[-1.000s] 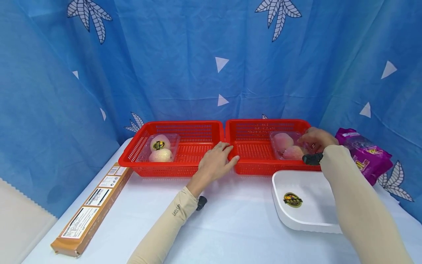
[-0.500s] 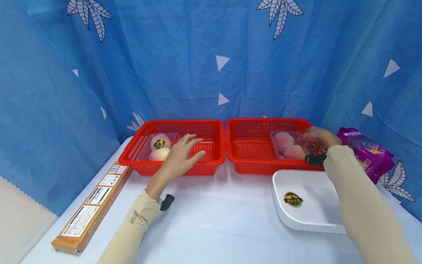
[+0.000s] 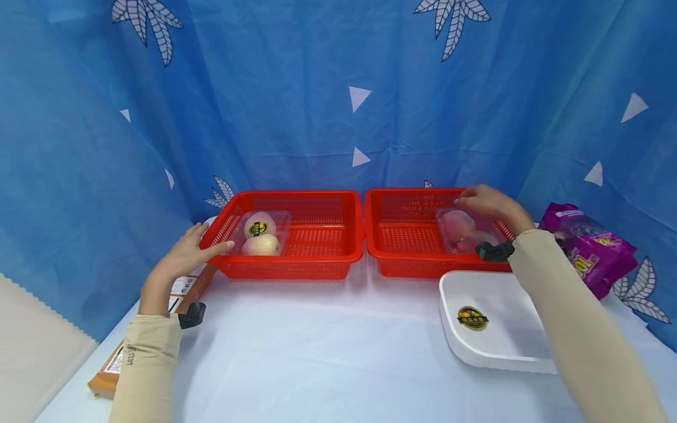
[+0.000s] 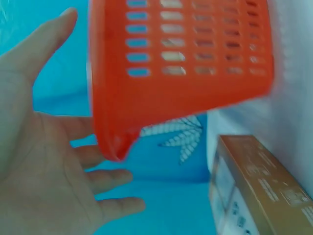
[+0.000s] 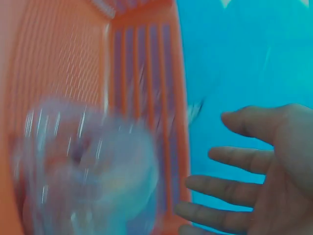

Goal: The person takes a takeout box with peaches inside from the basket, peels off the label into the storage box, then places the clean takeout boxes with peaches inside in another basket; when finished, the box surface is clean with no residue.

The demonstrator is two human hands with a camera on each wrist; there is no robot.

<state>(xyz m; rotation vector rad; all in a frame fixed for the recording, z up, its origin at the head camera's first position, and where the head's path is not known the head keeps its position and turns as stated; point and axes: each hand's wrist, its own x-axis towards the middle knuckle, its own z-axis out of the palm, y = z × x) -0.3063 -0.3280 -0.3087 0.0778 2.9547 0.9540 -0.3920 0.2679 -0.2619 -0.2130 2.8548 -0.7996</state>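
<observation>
My left hand (image 3: 186,249) hovers by the left end of the left red basket (image 3: 296,267), its fingers spread and nothing held. In the left wrist view the fingers (image 4: 115,210) reach past the basket's corner. A clear pack of peaches (image 3: 261,244) with a dark sticker lies in that basket's left end. Over the right end of the right red basket (image 3: 412,267), my right hand (image 3: 489,202) is raised with nothing held. Below it sits another clear pack of peaches (image 3: 457,226), blurred in the right wrist view. There the fingers (image 5: 225,188) extend apart from the pack.
A white tray (image 3: 497,346) with a round sticker stands in front of the right basket. The purple bag (image 3: 587,249) lies at the far right. A long brown box (image 3: 108,376) lies at the left, partly behind my left arm. Blue curtain (image 3: 296,106) hangs behind.
My left hand has moved left from between the two baskets to the left basket's outer end. My right hand has lifted from beside the right peach pack.
</observation>
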